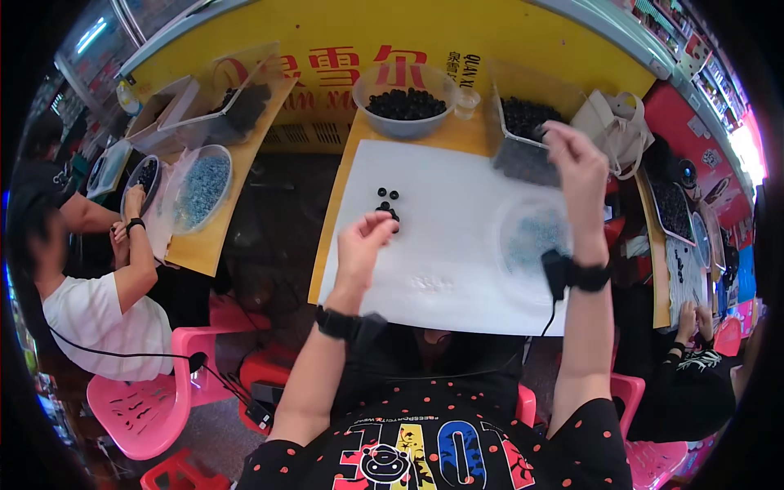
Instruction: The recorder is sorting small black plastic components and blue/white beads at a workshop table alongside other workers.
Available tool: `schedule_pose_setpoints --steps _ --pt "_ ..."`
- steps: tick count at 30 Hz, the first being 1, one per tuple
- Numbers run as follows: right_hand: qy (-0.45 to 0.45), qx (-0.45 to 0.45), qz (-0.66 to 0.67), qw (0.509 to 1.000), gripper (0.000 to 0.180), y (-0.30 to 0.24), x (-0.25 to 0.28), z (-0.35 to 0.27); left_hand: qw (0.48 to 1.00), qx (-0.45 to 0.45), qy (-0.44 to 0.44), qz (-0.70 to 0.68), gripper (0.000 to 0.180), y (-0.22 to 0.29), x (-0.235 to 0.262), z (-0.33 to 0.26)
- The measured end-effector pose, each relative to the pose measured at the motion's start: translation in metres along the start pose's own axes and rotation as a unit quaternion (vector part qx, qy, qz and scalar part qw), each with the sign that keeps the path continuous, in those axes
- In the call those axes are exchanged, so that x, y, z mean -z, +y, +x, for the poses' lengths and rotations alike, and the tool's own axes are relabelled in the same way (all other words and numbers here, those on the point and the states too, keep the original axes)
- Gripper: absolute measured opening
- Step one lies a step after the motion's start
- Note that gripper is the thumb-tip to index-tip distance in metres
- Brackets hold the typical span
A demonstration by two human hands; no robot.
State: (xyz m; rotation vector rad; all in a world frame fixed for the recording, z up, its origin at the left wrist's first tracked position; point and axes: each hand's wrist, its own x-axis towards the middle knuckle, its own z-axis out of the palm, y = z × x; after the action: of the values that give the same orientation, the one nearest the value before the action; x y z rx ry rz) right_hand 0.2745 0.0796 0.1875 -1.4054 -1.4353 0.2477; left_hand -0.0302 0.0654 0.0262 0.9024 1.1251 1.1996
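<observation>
On the white sheet (441, 180) over my table lies a small cluster of black round pieces (384, 194), knob-like with glossy tops. My left hand (359, 249) is at the near side of this cluster, thumb and fingers drawn together at a black piece; whether they grip it is hard to tell. Raised at the right is my right hand (578, 159), its fingertips pinched on a small dark piece at the edge of a clear bin (531, 167) full of similar black pieces. Below that hand sits a clear round dish (508, 245) holding small pale-blue translucent pieces.
A large translucent bowl (402, 126) of black pieces and a small clear cup (467, 102) stand at the back. Small clear pieces (433, 283) lie near the front edge. Beside the bin is a cream bag (608, 131). Co-workers sit at tables (214, 237) left and right.
</observation>
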Motion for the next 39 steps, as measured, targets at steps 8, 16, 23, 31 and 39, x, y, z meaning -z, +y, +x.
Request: schedule_pose_setpoints --steps 8,16,23,31,39 --pt "-0.013 0.009 -0.016 1.000 0.048 0.036 0.021 -0.028 0.903 -0.100 0.041 0.416 0.026 0.016 0.014 0.065" --pt "-0.049 -0.157 0.018 0.986 0.021 0.043 0.042 -0.141 0.893 -0.137 -0.027 0.429 0.025 -0.007 0.000 0.059" --pt "-0.062 -0.193 0.027 0.979 0.019 0.051 0.047 -0.171 0.928 -0.119 0.019 0.352 0.025 -0.011 0.002 0.047" --pt "-0.115 -0.145 0.033 0.982 0.016 0.033 0.020 -0.194 0.912 -0.148 0.055 0.378 0.021 -0.005 0.011 0.019" --pt "-0.178 -0.111 0.029 0.977 0.013 0.020 0.006 -0.206 0.907 -0.153 0.044 0.390 0.025 -0.017 0.023 0.016"
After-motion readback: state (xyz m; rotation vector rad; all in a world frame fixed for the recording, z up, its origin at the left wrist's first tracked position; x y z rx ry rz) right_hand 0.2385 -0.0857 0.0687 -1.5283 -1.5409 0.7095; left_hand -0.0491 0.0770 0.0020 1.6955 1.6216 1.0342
